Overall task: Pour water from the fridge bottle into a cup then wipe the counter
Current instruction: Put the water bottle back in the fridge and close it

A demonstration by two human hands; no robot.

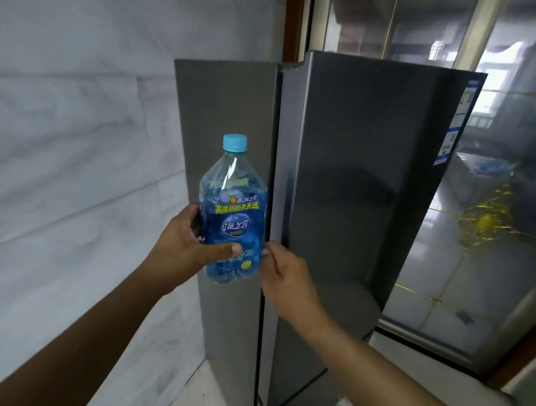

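Before grey fridge (pixel 357 177): left hand (pixel 187 244) wrapped around blue-labelled bottle (pixel 232 219), held upright, cap on; right hand (pixel 287 274) fingers loosely curled at door edge beside bottle, gripping nothing

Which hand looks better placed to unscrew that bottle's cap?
Probably the right hand. It is empty, just beside the bottle, while the left hand is wrapped around the label, holding the bottle upright. The cap is on and unobstructed.
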